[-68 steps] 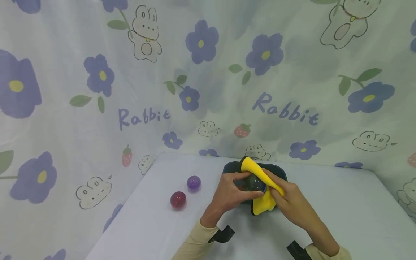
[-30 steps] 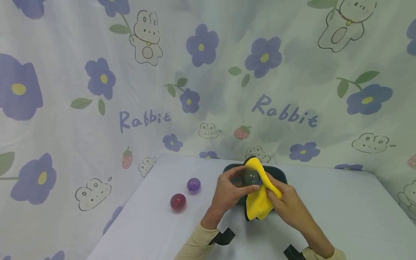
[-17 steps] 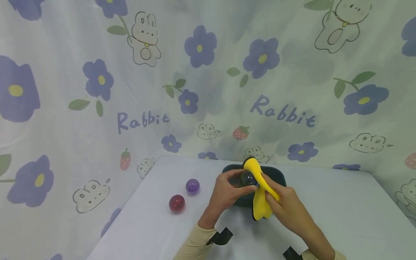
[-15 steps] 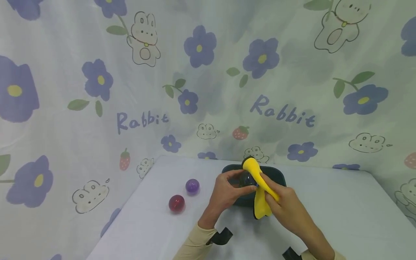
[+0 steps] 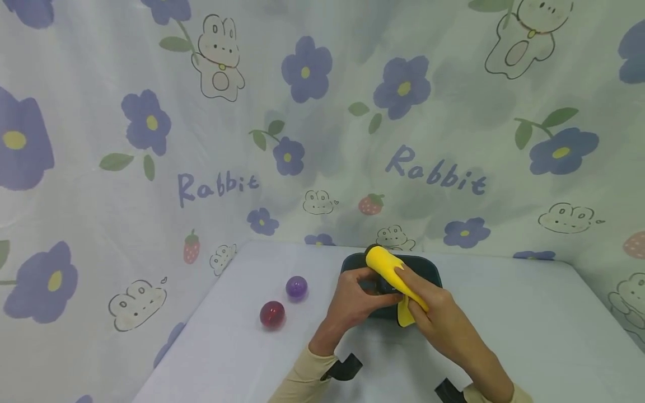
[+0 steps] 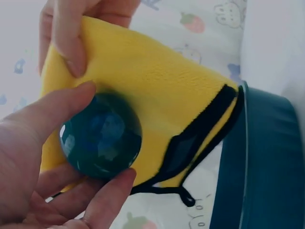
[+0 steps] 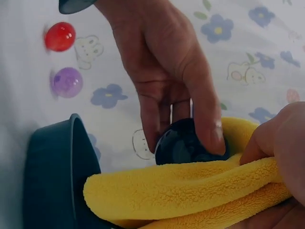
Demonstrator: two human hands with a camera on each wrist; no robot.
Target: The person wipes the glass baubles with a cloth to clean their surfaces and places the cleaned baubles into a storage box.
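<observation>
My left hand [image 5: 350,299] holds a dark, see-through ball [image 6: 102,136] between thumb and fingers, above a dark teal tub [image 7: 47,171]. A yellow cloth [image 5: 387,266] with black edging is gripped by my right hand [image 5: 445,313], thumb on one side and fingers on the other. The cloth lies against the ball's far side in the left wrist view. From the head view it drapes over the ball's right part and hides much of it. One cloth corner hangs down in front of the tub.
On the white table [image 5: 216,358], left of the tub, sit a purple ball [image 5: 296,288] and a red ball [image 5: 272,315]. A curtain [image 5: 337,129] printed with flowers and rabbits stands behind the table's back edge.
The right hand has shifted the cloth left across the ball, which is now more covered in the head view. The hanging corner looks shorter. The left hand keeps its hold on the ball.
</observation>
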